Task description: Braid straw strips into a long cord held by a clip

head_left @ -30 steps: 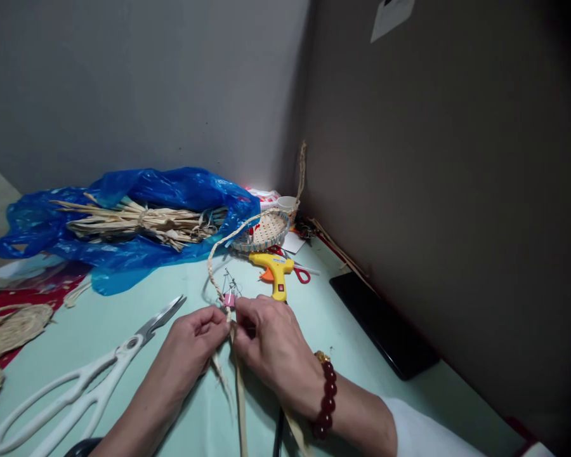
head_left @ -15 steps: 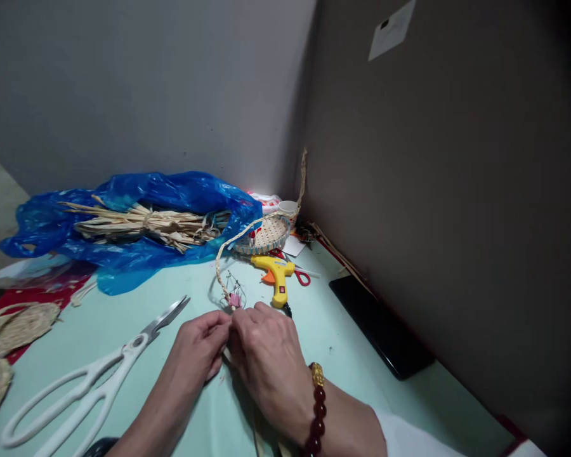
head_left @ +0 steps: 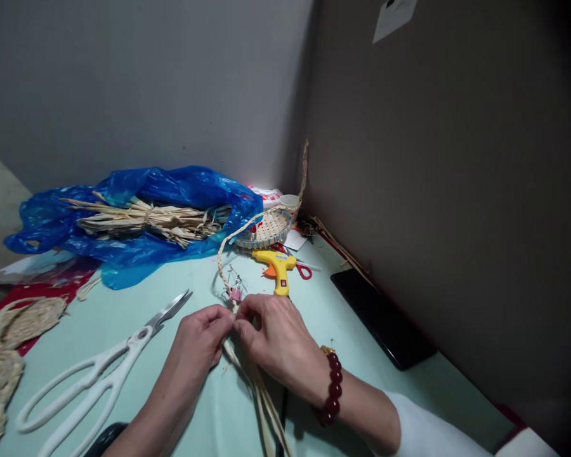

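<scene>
A pale straw braid (head_left: 222,260) runs from the back of the table toward me, passing a pink binder clip (head_left: 235,294). Just on my side of that clip, my left hand (head_left: 204,333) pinches the braid's near end. My right hand (head_left: 278,336), with a dark red bead bracelet on its wrist, is closed at the same spot, thumb and fingertips meeting the left fingertips on the straw. Loose straw strands (head_left: 261,403) trail from under the hands to the table's near edge. The exact crossing of the strands is hidden by my fingers.
White-handled scissors (head_left: 124,355) lie open at left, beside woven straw pieces (head_left: 33,324). Behind are a blue plastic bag (head_left: 137,260) with a straw bundle (head_left: 157,219), a woven basket (head_left: 271,228) and a yellow glue gun (head_left: 278,265). A black phone-like slab (head_left: 383,317) lies right.
My right hand has turned and shifted slightly right, its fingers now lifted and arched at the braid. More loose strands show below. My left hand keeps its pinch near the clip.
</scene>
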